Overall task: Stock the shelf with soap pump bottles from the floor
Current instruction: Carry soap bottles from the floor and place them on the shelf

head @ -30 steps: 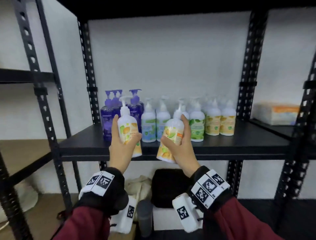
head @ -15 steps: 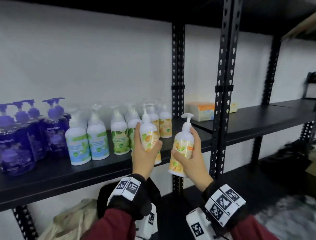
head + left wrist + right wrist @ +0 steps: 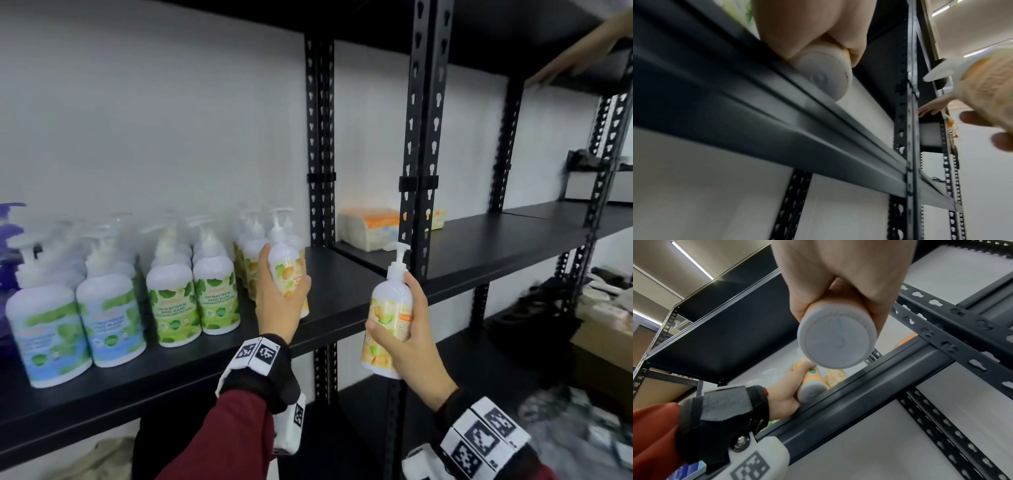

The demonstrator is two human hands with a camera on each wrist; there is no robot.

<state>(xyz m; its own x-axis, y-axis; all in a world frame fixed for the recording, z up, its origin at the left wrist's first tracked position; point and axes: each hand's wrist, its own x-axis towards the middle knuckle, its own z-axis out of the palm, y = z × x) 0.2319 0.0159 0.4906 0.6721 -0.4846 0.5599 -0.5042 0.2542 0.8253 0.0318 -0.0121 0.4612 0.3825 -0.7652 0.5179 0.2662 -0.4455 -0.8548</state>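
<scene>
Left hand (image 3: 281,301) grasps an orange-label soap pump bottle (image 3: 289,274), fingers and thumb curled round its body. The bottle base sits at the front edge of the shelf (image 3: 342,308), just beside the orange-label row (image 3: 251,267); the left wrist view shows the base tilted over the shelf lip, so contact with the board cannot be confirmed. Right hand (image 3: 407,335) grasps a second orange-label bottle (image 3: 388,318) round its middle, pump up, held in the air in front of the shelf and below its level, near the upright post (image 3: 419,192).

Step in hand, as judged: placement of the left bottle. The next move calls for setting its base flat and sliding it in against the orange-label row without knocking the neighbouring bottles, then releasing. The right bottle then needs lifting above the shelf edge, clear of the post, and placing in the free space to the right.
</scene>
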